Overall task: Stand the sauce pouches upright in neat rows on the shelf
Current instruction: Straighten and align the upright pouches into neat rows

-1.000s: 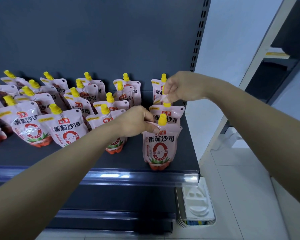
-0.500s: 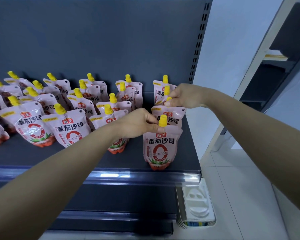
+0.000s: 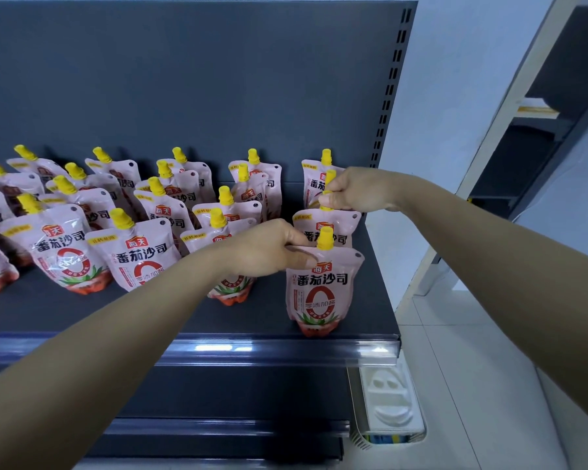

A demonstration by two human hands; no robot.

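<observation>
Several pink sauce pouches with yellow caps stand in rows on the dark grey shelf [image 3: 370, 293]. In the rightmost row, the front pouch [image 3: 321, 293] stands upright near the shelf's front edge. My left hand [image 3: 272, 249] pinches its top left corner beside the cap. Behind it stands a second pouch [image 3: 326, 225], and my right hand [image 3: 357, 189] grips that pouch's yellow cap. A third pouch [image 3: 311, 181] stands further back, partly hidden by my right hand. Another pouch [image 3: 233, 290] is mostly hidden under my left hand.
The shelf's back panel [image 3: 184, 79] rises behind the rows, and a slotted upright [image 3: 389, 86] marks its right end. A clear price rail [image 3: 286, 351] runs along the front edge. A white tray [image 3: 387, 405] lies on the tiled floor below. Another shelf unit [image 3: 530, 147] stands at right.
My right hand has come down and forward from the rear pouch to the second pouch's cap. My left hand stays at the front pouch's top corner.
</observation>
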